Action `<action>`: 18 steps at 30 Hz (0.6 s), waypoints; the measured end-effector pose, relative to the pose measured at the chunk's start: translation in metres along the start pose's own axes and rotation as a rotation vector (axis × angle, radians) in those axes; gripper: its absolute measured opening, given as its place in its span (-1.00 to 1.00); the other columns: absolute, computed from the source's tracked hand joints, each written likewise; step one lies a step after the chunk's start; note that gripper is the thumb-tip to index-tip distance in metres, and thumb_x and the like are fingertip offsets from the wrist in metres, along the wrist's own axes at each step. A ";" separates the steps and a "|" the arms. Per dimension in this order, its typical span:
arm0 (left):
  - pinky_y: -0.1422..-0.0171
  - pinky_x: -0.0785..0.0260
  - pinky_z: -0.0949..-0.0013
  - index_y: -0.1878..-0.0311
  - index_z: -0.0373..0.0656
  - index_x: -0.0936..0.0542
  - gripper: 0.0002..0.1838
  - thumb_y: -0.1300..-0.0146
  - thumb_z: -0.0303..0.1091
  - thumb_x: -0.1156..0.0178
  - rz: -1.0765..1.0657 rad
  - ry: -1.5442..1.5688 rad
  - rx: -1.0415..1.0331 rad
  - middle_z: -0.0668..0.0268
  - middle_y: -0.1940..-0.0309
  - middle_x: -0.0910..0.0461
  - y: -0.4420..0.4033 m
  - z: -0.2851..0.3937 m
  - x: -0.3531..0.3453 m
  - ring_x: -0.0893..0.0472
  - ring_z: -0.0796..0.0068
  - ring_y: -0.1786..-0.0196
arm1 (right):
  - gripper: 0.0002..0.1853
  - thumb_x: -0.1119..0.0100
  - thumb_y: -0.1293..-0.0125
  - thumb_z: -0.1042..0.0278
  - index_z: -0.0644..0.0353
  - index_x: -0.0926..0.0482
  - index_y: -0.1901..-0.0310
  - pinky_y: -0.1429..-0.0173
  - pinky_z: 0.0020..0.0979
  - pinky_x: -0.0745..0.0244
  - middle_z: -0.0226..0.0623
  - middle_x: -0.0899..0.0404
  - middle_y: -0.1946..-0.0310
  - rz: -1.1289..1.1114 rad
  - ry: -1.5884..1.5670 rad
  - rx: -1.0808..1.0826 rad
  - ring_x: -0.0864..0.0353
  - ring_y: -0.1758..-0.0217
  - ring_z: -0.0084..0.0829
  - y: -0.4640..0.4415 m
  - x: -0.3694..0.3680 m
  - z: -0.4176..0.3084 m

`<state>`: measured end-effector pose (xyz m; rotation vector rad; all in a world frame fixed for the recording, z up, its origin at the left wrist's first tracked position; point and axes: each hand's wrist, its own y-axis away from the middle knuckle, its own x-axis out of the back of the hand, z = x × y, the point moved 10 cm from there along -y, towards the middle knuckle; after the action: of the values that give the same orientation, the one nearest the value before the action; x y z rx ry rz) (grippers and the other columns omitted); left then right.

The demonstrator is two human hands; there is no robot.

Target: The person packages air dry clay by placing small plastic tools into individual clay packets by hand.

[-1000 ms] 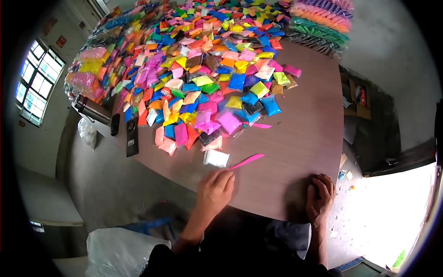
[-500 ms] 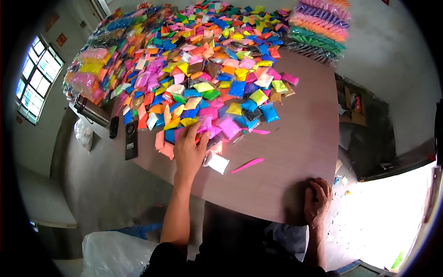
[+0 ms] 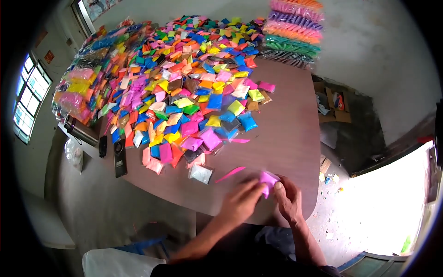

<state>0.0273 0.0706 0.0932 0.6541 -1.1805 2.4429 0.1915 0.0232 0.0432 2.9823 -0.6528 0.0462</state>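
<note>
A small pinkish-purple packet (image 3: 268, 181) is held above the near right part of the table. My right hand (image 3: 290, 199) pinches its right side, with the thumb on top. My left hand (image 3: 241, 199), a little blurred, has its fingers closed on the packet's left side. Just left of my hands a pink plastic stick (image 3: 230, 174) lies on the table, and beyond it a white packet (image 3: 200, 174). Farther off is a big heap of small coloured packets (image 3: 189, 102).
The brown table (image 3: 281, 134) has a rounded near right corner. On its left lie a dark remote-like object (image 3: 120, 159) and a metal flask (image 3: 83, 131). Bagged bundles of coloured sticks (image 3: 293, 34) are stacked at the back right. A cardboard box (image 3: 339, 105) stands beyond the right edge.
My left hand has moved from the heap to the right, bringing a pinkish-purple packet. My right hand has left the table edge and now grips the packet too. The view has shifted.
</note>
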 end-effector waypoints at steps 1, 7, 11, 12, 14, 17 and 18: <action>-0.19 -0.66 0.19 -0.13 -0.18 -0.75 -0.62 -0.22 -0.57 -0.44 -0.001 0.004 -0.005 0.07 -0.08 -0.74 -0.001 0.005 -0.010 -0.76 0.10 -0.12 | -0.69 -0.25 -0.58 0.32 0.39 -0.66 -0.17 -0.15 -0.47 -0.55 -0.28 -0.74 0.09 0.018 -0.089 -0.048 -0.64 -0.02 -0.54 -0.002 0.000 0.009; 0.04 -0.56 0.47 -0.28 -0.31 -0.60 -0.64 -0.49 -0.42 -0.33 0.018 0.893 0.637 0.23 -0.01 -0.74 0.012 -0.030 -0.052 -0.66 0.59 0.11 | -0.81 -0.31 -0.54 0.47 0.33 -0.70 -0.09 -0.17 -0.47 -0.54 -0.34 -0.71 0.03 0.020 -0.291 0.025 -0.63 -0.05 -0.54 -0.010 0.013 0.031; 0.16 -0.49 0.48 -0.20 -0.29 -0.65 -0.71 -0.50 -0.40 -0.31 -0.169 0.598 0.507 0.33 0.24 -0.67 0.006 -0.037 -0.058 -0.61 0.61 0.25 | -0.84 -0.35 -0.50 0.54 0.31 -0.72 -0.05 -0.21 -0.43 -0.53 -0.33 -0.68 -0.04 0.004 -0.271 0.138 -0.62 -0.09 -0.51 -0.007 0.012 0.033; 0.16 -0.49 0.48 -0.20 -0.29 -0.65 -0.71 -0.50 -0.40 -0.31 -0.179 0.599 0.505 0.33 0.24 -0.67 0.007 -0.038 -0.060 -0.61 0.61 0.25 | -0.84 -0.35 -0.49 0.53 0.32 -0.72 -0.05 -0.22 -0.43 -0.52 -0.31 -0.68 -0.03 0.009 -0.265 0.159 -0.63 -0.08 -0.50 -0.007 0.012 0.029; 0.20 -0.47 0.36 0.02 -0.28 -0.68 -0.81 -0.50 -0.34 -0.34 -0.171 0.535 0.490 0.27 0.32 -0.68 0.010 -0.042 -0.062 -0.62 0.52 0.29 | -0.79 -0.36 -0.50 0.45 0.32 -0.70 -0.09 -0.18 -0.44 -0.53 -0.28 -0.68 -0.02 0.024 -0.189 0.187 -0.63 -0.06 -0.49 -0.006 0.013 0.019; 0.26 -0.41 0.37 0.11 -0.27 -0.67 -0.83 -0.50 -0.34 -0.34 -0.149 0.556 0.519 0.30 0.41 -0.61 0.013 -0.041 -0.056 -0.55 0.56 0.37 | -0.68 -0.34 -0.53 0.28 0.33 -0.66 -0.14 -0.01 -0.48 -0.53 -0.32 -0.67 0.09 0.071 -0.056 0.182 -0.60 0.09 -0.56 -0.006 0.013 0.014; 0.26 -0.41 0.37 0.11 -0.27 -0.67 -0.83 -0.50 -0.34 -0.34 -0.157 0.557 0.520 0.30 0.41 -0.61 0.017 -0.043 -0.057 -0.55 0.56 0.37 | -0.68 -0.34 -0.53 0.28 0.33 -0.66 -0.14 -0.01 -0.48 -0.53 -0.32 -0.67 0.09 0.078 -0.059 0.179 -0.60 0.09 -0.56 -0.004 0.013 0.015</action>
<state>0.0555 0.0883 0.0281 0.1490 -0.2736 2.5511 0.2053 0.0204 0.0290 3.1381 -0.8126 0.0230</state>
